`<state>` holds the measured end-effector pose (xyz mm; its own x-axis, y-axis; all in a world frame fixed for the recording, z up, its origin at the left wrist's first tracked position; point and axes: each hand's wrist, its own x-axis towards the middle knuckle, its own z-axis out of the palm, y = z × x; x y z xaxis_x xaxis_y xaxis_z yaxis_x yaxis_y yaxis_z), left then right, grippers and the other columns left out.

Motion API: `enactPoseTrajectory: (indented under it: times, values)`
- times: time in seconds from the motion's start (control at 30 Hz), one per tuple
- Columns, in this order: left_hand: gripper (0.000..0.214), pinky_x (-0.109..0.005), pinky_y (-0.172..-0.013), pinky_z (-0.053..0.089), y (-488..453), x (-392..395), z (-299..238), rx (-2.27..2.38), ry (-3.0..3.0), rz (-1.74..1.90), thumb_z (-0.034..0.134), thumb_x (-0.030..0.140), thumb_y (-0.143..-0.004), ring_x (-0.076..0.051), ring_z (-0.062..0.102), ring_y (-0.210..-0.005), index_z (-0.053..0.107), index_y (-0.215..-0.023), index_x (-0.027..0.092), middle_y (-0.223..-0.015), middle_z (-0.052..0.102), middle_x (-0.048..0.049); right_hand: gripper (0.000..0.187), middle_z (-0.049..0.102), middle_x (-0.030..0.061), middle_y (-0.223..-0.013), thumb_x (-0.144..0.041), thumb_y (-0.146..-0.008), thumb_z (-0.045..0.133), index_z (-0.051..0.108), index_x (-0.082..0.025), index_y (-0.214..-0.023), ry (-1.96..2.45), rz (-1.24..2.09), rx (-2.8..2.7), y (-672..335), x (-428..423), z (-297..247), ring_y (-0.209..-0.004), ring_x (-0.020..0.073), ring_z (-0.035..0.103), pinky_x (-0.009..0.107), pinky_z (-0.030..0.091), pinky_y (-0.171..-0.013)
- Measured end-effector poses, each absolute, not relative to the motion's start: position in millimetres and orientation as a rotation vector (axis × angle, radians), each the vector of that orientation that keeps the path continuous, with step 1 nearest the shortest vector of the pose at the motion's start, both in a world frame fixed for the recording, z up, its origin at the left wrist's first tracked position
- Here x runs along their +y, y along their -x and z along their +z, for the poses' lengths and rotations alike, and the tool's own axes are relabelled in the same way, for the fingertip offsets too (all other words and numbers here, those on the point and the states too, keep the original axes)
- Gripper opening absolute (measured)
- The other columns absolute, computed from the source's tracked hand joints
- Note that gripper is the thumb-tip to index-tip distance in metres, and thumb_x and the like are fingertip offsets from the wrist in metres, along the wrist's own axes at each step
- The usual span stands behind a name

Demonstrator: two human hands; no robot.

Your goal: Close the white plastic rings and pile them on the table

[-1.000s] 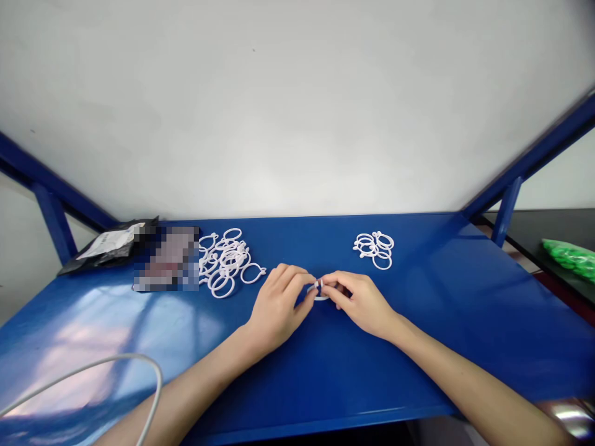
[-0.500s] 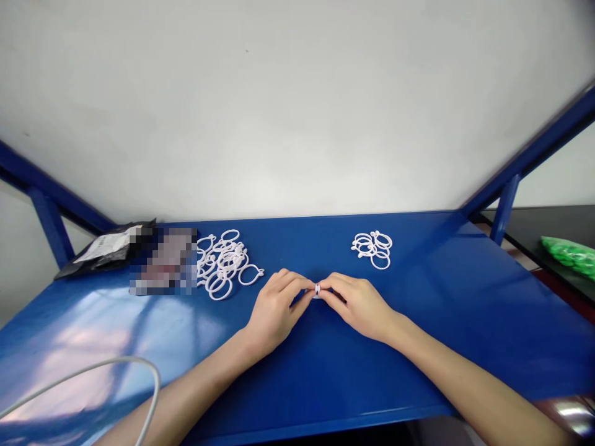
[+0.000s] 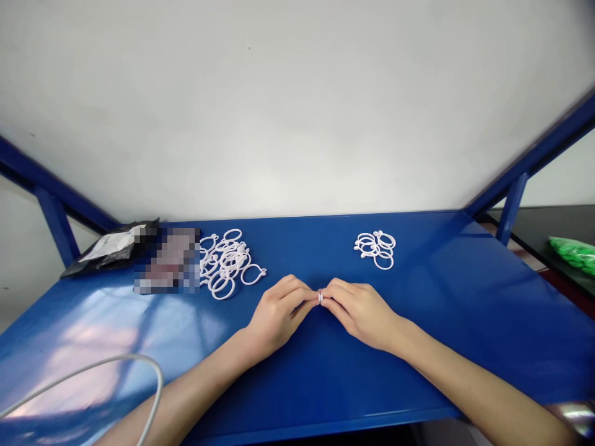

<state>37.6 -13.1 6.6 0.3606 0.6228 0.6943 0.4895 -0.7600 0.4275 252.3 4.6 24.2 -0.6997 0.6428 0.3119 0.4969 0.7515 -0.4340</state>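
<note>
While both forearms reach in from the near edge of the blue table (image 3: 297, 384), the head view has the two hands meeting fingertip to fingertip, just above or on the tabletop; cannot tell which. Left hand (image 3: 277, 313): thumb and forefinger pinch one side of a small white piece (image 3: 320, 298), other fingers bunched close behind. Right hand (image 3: 367, 313): same pinch from the opposite side, remaining fingers curled in. Piece sits between the tips, near the middle of the table; most of it is hidden, so its full shape is unclear.

Beyond the left hand, a larger heap of white rings (image 3: 231, 261), tangled and overlapping, each with a little knob where visible. Beyond the right hand, a smaller cluster of similar rings (image 3: 368, 253), well apart from the heap. Far left: black packet (image 3: 116, 248) with a pale label, beside a pixelated flat item (image 3: 170, 260). Pale cable (image 3: 125, 357) loops across the near left corner.
</note>
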Motion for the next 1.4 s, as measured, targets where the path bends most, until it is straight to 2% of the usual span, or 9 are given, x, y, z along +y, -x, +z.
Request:
enactPoseTrajectory:
  times: [0.3, 0.43, 0.63, 0.8, 0.9, 1.03, 1.17, 1.27, 1.4]
  values:
    - [0.009, -0.026, -0.071, 0.055, -35.4, -11.3, -0.1, 0.886, -2.585, 1.338, 0.061, 0.012, -0.098, -0.014, 0.063, -0.076, 0.066, -0.101, 0.019, -0.085, 0.071, -0.0026, 0.033, 0.069, 0.0043, -0.087, -0.028, -0.11, 0.036, 0.066, -0.017, -0.101, 0.796, 0.311, -2.576, -253.3, 5.1, 20.5, -0.07, 0.0156, 0.065, 0.028, 0.049, -0.065]
    - [0.008, -0.028, -0.073, 0.053, -33.0, -8.1, 4.5, 1.071, -2.703, 1.224, 0.058, 0.018, -0.1, -0.015, 0.064, -0.077, 0.066, -0.098, 0.019, -0.087, 0.072, -0.0029, 0.03, 0.072, 0.0028, -0.09, -0.03, -0.11, 0.04, 0.067, -0.019, -0.105, 0.809, 0.224, -2.505, -249.1, 11.8, 14.2, -0.073, 0.0151, 0.069, 0.026, 0.049, -0.066]
    - [0.026, -0.042, -0.078, 0.05, -14.5, -4.3, 27.9, 2.171, -2.687, 0.348, 0.06, 0.035, -0.098, -0.032, 0.067, -0.092, 0.068, -0.111, 0.014, -0.098, 0.071, -0.0142, 0.024, 0.075, 0.0027, -0.094, -0.034, -0.106, 0.051, 0.07, -0.021, -0.097, 1.321, -0.146, -2.232, -271.5, 39.9, 20.5, -0.075, 0.0161, 0.072, 0.025, 0.044, -0.058]
    - [0.022, -0.043, -0.078, 0.048, -1.6, -1.3, 32.6, 2.166, -2.565, -0.145, 0.048, 0.019, -0.101, -0.033, 0.068, -0.092, 0.067, -0.11, 0.014, -0.092, 0.072, -0.0128, 0.019, 0.072, 0.007, -0.105, -0.034, -0.101, 0.058, 0.07, -0.019, -0.104, 1.87, -0.345, -2.114, -304.0, 61.1, 29.5, -0.073, 0.0203, 0.071, 0.027, 0.041, -0.052]
    - [0.028, -0.042, -0.079, 0.048, -3.6, 0.8, 27.2, 2.014, -2.648, -0.061, 0.044, 0.008, -0.098, -0.031, 0.067, -0.093, 0.066, -0.113, 0.015, -0.095, 0.071, -0.0118, 0.023, 0.07, 0.01, -0.106, -0.035, -0.1, 0.06, 0.069, -0.017, -0.11, 1.926, -0.385, -2.103, -304.0, 60.8, 31.8, -0.084, 0.025, 0.072, 0.029, 0.046, -0.055]
    - [0.029, -0.041, -0.082, 0.048, -12.5, 1.7, 18.2, 1.755, -2.683, 0.251, 0.045, 0.005, -0.095, -0.028, 0.066, -0.095, 0.063, -0.114, 0.017, -0.101, 0.071, -0.01, 0.022, 0.069, 0.01, -0.112, -0.034, -0.102, 0.057, 0.068, -0.018, -0.114, 1.673, -0.225, -2.153, -283.6, 46.2, 30.5, -0.102, 0.0273, 0.07, 0.033, 0.056, -0.07]
    - [0.024, -0.034, -0.079, 0.052, -21.9, -4.5, 13.1, 1.4, -2.549, 0.571, 0.041, 0.009, -0.097, -0.021, 0.067, -0.091, 0.057, -0.111, 0.02, -0.104, 0.068, -0.0071, 0.027, 0.066, 0.0072, -0.126, -0.031, -0.1, 0.061, 0.062, -0.023, -0.126, 1.177, 0.283, -2.415, -259.5, 24.1, 24.0, -0.099, 0.0216, 0.071, 0.034, 0.06, -0.082]
    - [0.018, -0.028, -0.076, 0.054, -27.7, -11.0, 11.6, 1.173, -2.385, 0.743, 0.042, 0.012, -0.097, -0.016, 0.068, -0.086, 0.053, -0.108, 0.022, -0.102, 0.067, -0.0042, 0.029, 0.061, 0.0087, -0.134, -0.029, -0.1, 0.06, 0.058, -0.022, -0.128, 0.962, 0.468, -2.476, -248.8, 13.1, 19.7, -0.104, 0.0222, 0.07, 0.038, 0.06, -0.087]
    - [0.013, -0.024, -0.075, 0.054, -32.6, -14.5, 11.7, 1.138, -2.159, 0.925, 0.051, 0.014, -0.096, -0.013, 0.069, -0.082, 0.055, -0.106, 0.022, -0.096, 0.071, -0.0008, 0.014, 0.069, 0.0069, -0.115, -0.027, -0.103, 0.055, 0.063, -0.02, -0.113, 0.888, 0.584, -2.407, -247.4, 12.2, 17.6, -0.094, 0.0199, 0.07, 0.034, 0.058, -0.08]
